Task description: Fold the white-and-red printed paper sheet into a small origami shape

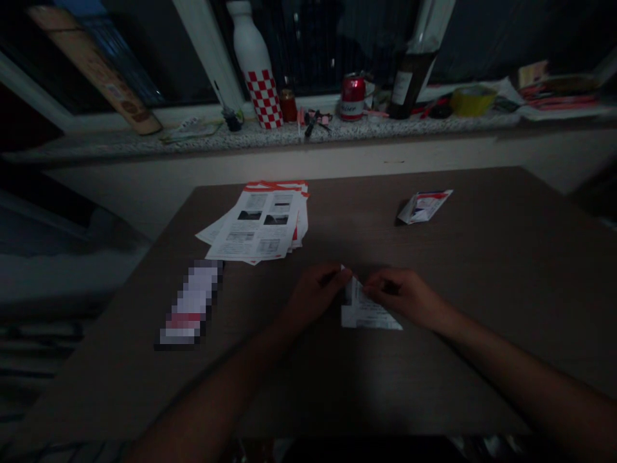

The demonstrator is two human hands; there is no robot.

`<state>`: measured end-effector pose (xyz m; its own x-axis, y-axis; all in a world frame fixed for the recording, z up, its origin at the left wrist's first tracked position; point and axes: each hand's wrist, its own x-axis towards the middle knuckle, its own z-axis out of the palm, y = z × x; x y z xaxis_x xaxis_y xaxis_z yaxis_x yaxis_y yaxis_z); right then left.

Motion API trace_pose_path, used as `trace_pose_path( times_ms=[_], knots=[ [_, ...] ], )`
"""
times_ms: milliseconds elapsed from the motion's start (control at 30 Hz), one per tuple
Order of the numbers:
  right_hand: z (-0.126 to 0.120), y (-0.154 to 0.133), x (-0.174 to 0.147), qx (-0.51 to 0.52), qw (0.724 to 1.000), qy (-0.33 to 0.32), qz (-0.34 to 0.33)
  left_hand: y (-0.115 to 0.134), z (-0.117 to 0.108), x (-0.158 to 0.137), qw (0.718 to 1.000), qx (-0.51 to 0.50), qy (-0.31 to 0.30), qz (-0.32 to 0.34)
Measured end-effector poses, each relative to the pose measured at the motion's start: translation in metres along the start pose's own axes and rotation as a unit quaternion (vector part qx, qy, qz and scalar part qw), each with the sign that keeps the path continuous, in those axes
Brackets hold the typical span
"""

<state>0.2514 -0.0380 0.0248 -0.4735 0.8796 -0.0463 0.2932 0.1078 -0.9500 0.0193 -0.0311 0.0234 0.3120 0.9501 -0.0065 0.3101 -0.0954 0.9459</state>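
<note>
A small folded sheet of printed paper (pixel 370 311) lies on the table in front of me, roughly triangular with a straight lower edge. My left hand (pixel 324 289) pinches its upper left corner between thumb and fingers. On the other side, my right hand (pixel 402 292) has its fingertips closed on the slanting right edge. Further back to the right stands a folded paper piece (pixel 425 207) with red and blue print. A stack of printed sheets (pixel 258 222) with orange-red top edges is fanned out at the back left.
A phone (pixel 190 305), its screen blurred out, lies on the left of the table (pixel 506 257). Along the windowsill (pixel 207 146) stand a checked bottle (pixel 258 71), a red can (pixel 353 96), a dark bottle (pixel 407 83) and a yellow tape roll (pixel 472 101).
</note>
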Motion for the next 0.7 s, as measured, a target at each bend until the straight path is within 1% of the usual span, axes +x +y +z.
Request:
trace_pose_path(
  times_ms=[100,233,433,533,600,700],
  knots=[
    [0.002,-0.001,0.000,-0.003,1.000,0.005,-0.004,0.002,0.000,-0.002,1.000,-0.014,-0.001,-0.003],
    [0.006,0.002,0.001,-0.012,1.000,0.011,-0.001,0.003,0.001,-0.003,1.000,-0.023,0.014,-0.012],
    [0.003,0.006,0.002,-0.011,0.999,-0.028,0.010,0.002,-0.002,0.001,0.999,-0.015,0.039,-0.013],
    [0.001,0.008,0.001,-0.026,0.999,-0.021,0.014,-0.001,-0.004,0.003,0.999,0.006,0.048,-0.018],
    [-0.001,0.010,0.002,-0.040,0.999,-0.007,0.014,-0.004,-0.004,0.004,0.999,0.006,0.033,-0.017],
    [-0.004,0.013,0.004,-0.054,0.998,0.012,0.013,-0.009,-0.003,0.004,1.000,-0.018,-0.007,-0.018]
  ],
)
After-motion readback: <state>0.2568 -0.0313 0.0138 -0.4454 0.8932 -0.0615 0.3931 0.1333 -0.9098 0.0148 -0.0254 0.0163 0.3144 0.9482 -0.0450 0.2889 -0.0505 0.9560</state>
